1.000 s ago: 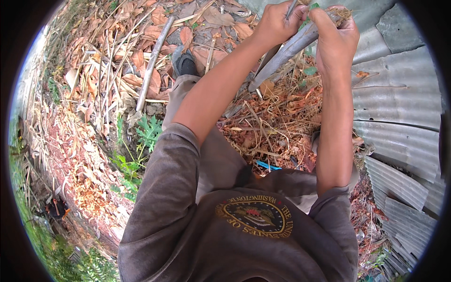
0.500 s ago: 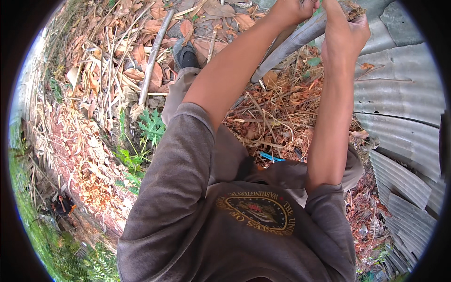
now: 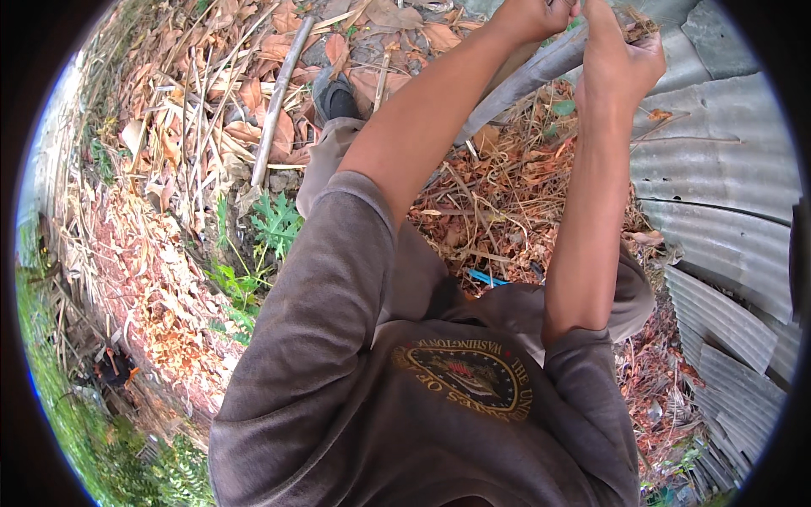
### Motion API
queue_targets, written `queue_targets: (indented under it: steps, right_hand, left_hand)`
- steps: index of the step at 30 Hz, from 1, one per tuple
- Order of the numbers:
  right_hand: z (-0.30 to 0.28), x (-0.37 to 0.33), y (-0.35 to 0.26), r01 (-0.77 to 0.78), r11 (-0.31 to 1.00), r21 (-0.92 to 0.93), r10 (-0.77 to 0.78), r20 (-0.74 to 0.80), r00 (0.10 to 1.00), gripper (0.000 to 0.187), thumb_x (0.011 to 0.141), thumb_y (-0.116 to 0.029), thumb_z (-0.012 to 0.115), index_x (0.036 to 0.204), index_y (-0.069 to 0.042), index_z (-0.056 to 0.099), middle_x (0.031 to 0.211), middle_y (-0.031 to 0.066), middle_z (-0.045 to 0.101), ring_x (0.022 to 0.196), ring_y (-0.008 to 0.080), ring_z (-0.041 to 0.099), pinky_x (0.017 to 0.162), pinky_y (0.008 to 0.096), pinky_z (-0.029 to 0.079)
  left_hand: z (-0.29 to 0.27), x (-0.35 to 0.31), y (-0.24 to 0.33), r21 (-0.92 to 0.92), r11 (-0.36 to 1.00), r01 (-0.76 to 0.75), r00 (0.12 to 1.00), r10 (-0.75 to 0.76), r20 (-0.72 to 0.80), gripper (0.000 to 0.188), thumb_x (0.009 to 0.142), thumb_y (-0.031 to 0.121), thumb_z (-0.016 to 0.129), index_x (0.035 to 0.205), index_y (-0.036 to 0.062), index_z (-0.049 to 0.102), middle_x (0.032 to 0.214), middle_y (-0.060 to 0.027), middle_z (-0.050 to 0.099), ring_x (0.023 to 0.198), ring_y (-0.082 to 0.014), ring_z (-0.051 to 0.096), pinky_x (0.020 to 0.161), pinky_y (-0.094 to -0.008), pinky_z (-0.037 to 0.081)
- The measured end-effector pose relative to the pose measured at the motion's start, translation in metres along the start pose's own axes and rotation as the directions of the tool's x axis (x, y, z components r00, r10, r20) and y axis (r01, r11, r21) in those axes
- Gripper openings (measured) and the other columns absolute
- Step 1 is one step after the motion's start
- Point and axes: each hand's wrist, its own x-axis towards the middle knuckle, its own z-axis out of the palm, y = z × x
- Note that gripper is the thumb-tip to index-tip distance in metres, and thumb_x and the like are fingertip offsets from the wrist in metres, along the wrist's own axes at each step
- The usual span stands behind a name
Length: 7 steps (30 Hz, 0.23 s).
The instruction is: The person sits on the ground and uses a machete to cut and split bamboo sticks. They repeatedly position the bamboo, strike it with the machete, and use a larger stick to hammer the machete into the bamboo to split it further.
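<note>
At the top edge, my left hand (image 3: 545,12) is closed, with its fingertips pinched together close to my right hand. What it holds, if anything, is too small to tell and partly cut off by the picture's edge. My right hand (image 3: 621,63) is closed too, its fingers curled away from view, so its contents are hidden. A grey, weathered pole (image 3: 528,80) slants up from lower left, passing behind my hands. Beside the right hand's fingers, a tuft of dry brown fibre (image 3: 638,25) shows at the pole's upper end. Whether either hand grips the pole cannot be made out.
Overlapping corrugated metal sheets (image 3: 718,160) line the right side. Dry leaves and straw (image 3: 507,198) cover the ground, with a blue strip (image 3: 487,278) near my knee. A thin stick (image 3: 281,101) lies left of my shoe (image 3: 334,95). Green plants (image 3: 274,224) grow at left.
My hands stay nearly in place at the pole, the left shifting slightly right. My forearms move a little closer together.
</note>
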Motion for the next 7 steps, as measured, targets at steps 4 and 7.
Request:
queue_targets:
  steps: [4, 7]
  right_hand:
    - [0.0013, -0.0029, -0.0041, -0.019, 1.000, 0.000, 0.019, -0.005, 1.000, 0.027, 0.079, -0.007, 0.068, 0.103, 0.002, 0.057, 0.089, 0.0032, 0.060, 0.080, 0.0106, 0.057, 0.070, 0.0245, 0.046]
    - [-0.0054, -0.0020, -0.0019, -0.013, 1.000, 0.009, 0.013, 0.039, 0.999, 0.035, 0.079, -0.008, 0.068, 0.110, 0.003, 0.055, 0.098, 0.0073, 0.061, 0.087, 0.0117, 0.058, 0.074, 0.0244, 0.046]
  left_hand:
    - [0.0028, -0.0009, -0.0078, -0.043, 0.998, 0.034, 0.999, -0.033, 0.024, 0.028, 0.096, 0.023, 0.050, 0.094, -0.0004, 0.066, 0.073, -0.0186, 0.065, 0.066, -0.0286, 0.065, 0.062, -0.0365, 0.049]
    - [0.0051, -0.0008, -0.0055, -0.085, 0.996, 0.021, 1.000, -0.019, 0.024, 0.028, 0.096, 0.023, 0.050, 0.104, 0.0016, 0.067, 0.078, -0.0185, 0.067, 0.070, -0.0286, 0.066, 0.066, -0.0344, 0.051]
